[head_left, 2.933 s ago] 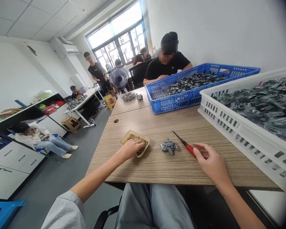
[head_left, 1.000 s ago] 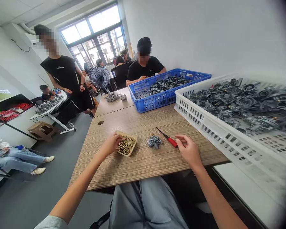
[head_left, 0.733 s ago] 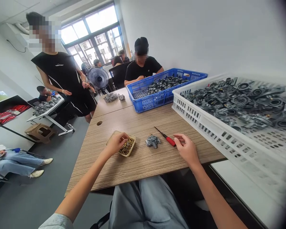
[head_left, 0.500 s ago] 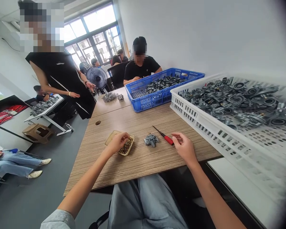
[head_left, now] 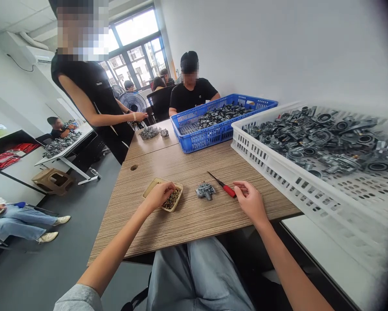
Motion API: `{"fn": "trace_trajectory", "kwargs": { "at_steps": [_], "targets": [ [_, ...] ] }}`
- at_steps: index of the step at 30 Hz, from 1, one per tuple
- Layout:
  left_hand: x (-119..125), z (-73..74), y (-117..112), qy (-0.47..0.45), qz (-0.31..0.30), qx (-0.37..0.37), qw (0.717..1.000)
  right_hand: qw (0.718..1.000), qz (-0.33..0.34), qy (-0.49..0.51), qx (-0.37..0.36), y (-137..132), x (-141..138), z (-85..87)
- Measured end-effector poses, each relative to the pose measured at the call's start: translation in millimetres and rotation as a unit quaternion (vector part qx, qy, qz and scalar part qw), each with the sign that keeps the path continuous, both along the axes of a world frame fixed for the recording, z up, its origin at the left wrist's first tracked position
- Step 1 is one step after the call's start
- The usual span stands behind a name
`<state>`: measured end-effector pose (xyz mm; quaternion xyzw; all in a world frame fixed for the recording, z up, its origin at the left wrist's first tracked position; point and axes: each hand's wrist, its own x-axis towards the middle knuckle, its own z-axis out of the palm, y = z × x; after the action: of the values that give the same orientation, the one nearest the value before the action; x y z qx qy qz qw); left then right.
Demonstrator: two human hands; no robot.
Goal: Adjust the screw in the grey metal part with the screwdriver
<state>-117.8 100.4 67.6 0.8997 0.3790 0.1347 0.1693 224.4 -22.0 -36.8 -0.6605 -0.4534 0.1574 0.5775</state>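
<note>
My left hand (head_left: 163, 194) reaches over a small cream plastic box (head_left: 146, 190) of small brass-coloured screws (head_left: 172, 200). Its fingers are bent together above the screws; whatever they pinch is too small to make out. To the right of the box, a grey metal carburetor (head_left: 206, 191) lies on the table. Beside it is a screwdriver (head_left: 228, 190) with a red handle, its dark shaft pointing away to the left. My right hand (head_left: 249, 199) rests at the handle's end, fingers loosely curved and apart from the thumb, not wrapped around the screwdriver.
A white crate (head_left: 278, 168) heaped with carburetors stands at the right. Behind it is a blue crate (head_left: 200, 141) with more dark metal parts. Metal parts (head_left: 149, 132) lie at the table's far end. One co-worker (head_left: 194, 93) sits there; another person (head_left: 93, 99) stands at the left.
The standing person has shifted to the right, towards the table's far end. My hands, the box, the carburetor and the screwdriver have barely moved.
</note>
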Motion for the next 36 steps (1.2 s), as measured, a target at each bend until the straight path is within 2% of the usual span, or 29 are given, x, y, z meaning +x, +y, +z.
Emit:
{"fn": "trace_trajectory", "kwargs": {
  "at_steps": [11, 21, 28, 36],
  "targets": [
    [-16.6, -1.1, 6.1, 0.037, -0.007, 0.011, 0.999, 1.0, -0.001, 0.012, -0.007, 0.7, 0.0, -2.2],
    [-15.9, 3.8, -2.0, 0.041, -0.03, 0.008, 0.999, 1.0, 0.003, 0.013, -0.011, 0.5, 0.6, -1.8],
    [-14.2, 10.6, -6.3, 0.086, -0.025, 0.02, 0.996, 1.0, -0.001, 0.014, -0.01, 0.6, 0.5, -2.6],
    [-11.7, 5.5, -3.6, 0.099, -0.001, 0.028, 0.995, 1.0, -0.003, 0.013, -0.014, -0.4, -1.5, 1.4]
  ]
}}
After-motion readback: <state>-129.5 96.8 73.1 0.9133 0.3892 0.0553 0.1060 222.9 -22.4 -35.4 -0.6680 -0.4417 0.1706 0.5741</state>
